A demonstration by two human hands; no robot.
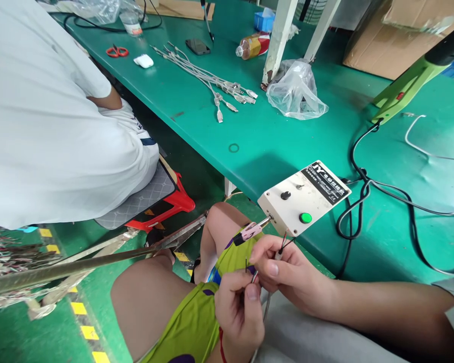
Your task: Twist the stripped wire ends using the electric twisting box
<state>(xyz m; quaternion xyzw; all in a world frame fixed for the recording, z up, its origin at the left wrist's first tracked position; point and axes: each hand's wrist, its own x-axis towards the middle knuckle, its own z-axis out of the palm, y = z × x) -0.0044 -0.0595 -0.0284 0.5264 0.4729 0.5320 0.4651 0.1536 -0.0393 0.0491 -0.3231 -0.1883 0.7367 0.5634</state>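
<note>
Two bare hands work close together towards 5 o'clock in the head view; the left hand (238,307) pinches thin wires (254,276), and the right hand (287,272) grasps a cable end (278,255) with fine dark and reddish strands; a white box (304,196) with a green button (305,218) sits at the edge of the green table (208,136), towards 4 o'clock; USB cables (212,75) lie at 12 o'clock; red-handled scissors (117,51) lie between 10 and 11; a clear plastic bag (297,91) rests between 1 and 2; a seated person (60,126) is towards 9.
</note>
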